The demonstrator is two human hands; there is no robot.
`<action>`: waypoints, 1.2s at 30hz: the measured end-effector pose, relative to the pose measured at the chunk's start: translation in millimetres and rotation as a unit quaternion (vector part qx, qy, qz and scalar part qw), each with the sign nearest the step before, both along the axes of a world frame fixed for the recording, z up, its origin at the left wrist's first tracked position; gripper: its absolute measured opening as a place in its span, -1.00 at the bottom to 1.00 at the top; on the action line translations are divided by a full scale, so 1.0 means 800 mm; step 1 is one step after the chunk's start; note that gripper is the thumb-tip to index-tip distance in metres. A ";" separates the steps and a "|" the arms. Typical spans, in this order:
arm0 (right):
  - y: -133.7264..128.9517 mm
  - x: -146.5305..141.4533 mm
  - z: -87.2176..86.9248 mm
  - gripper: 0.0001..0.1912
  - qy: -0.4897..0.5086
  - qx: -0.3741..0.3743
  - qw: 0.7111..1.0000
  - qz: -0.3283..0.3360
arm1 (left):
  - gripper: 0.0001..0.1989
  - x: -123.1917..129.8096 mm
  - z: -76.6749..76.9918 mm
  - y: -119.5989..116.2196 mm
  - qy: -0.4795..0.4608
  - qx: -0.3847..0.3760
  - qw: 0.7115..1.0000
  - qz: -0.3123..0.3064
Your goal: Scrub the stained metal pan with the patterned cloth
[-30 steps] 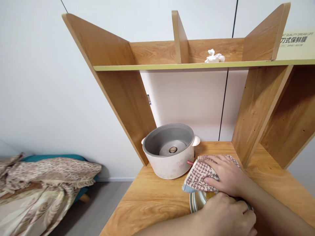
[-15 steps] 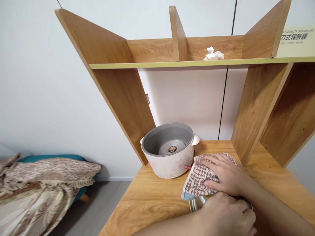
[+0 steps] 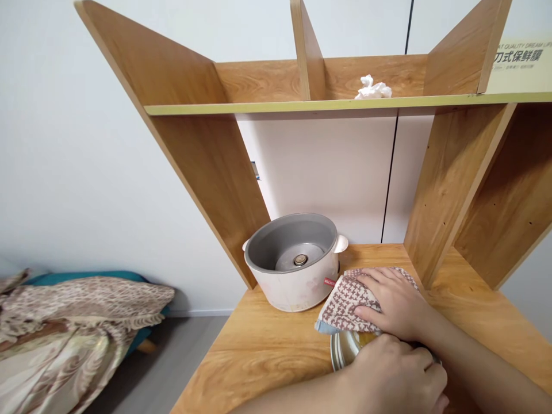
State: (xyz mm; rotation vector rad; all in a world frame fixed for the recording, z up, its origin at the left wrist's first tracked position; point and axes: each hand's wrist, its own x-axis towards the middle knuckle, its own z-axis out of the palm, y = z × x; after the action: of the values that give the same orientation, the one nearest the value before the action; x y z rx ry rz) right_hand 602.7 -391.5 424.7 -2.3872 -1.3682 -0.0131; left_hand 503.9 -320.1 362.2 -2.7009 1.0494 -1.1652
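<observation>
A brown-and-white patterned cloth (image 3: 345, 305) with a light blue edge lies on the wooden desktop. My right hand (image 3: 392, 299) rests on top of it, fingers stretched out and slightly apart. Just below, my left hand (image 3: 399, 371) is wrapped round a silver-rimmed can (image 3: 342, 349), lying on its side and partly under the cloth. Most of the can is hidden by the hand. Left of the cloth stands a white cooker body (image 3: 293, 287) with a grey interior, without a lid or inner pot. The cloth's red tag reaches its side.
A wooden shelf with a yellow-green edge (image 3: 267, 107) spans above the desktop (image 3: 241, 356), bearing crumpled white tissue (image 3: 373, 89). Upright boards stand left and right. A yellowish box (image 3: 521, 69) is at upper right. A patterned blanket (image 3: 86, 322) covers a teal seat at lower left.
The camera view has shifted slightly. Both hands stay in nearly the same place, and a bit more of the can shows below the cloth's edge.
</observation>
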 end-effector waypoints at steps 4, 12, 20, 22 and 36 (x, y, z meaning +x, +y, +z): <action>0.001 -0.001 -0.001 -0.40 0.003 -0.005 1.000 -0.022 | -0.56 -0.001 0.002 0.000 -0.005 -0.002 1.000 -0.004; 0.001 0.003 -0.010 -0.38 -0.015 0.002 0.998 -0.054 | -0.59 -0.002 0.006 0.001 -0.002 -0.009 1.000 -0.009; 0.001 0.006 -0.016 -0.40 -0.024 0.008 0.998 -0.057 | -0.60 -0.001 0.004 0.000 -0.011 -0.012 1.000 -0.011; 0.002 0.006 -0.016 -0.40 -0.022 0.011 0.998 -0.059 | -0.62 -0.001 0.003 0.001 -0.008 -0.005 1.000 -0.012; 0.005 -0.001 -0.002 -0.54 -0.021 -0.056 0.989 -0.135 | -0.54 -0.001 0.007 0.000 -0.016 -0.022 1.000 -0.006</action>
State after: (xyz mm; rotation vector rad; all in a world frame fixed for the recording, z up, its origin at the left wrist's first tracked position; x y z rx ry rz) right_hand 602.1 -387.4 423.5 -2.6631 -1.0781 -0.0613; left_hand 503.4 -320.5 367.7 -2.7033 1.0493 -1.2430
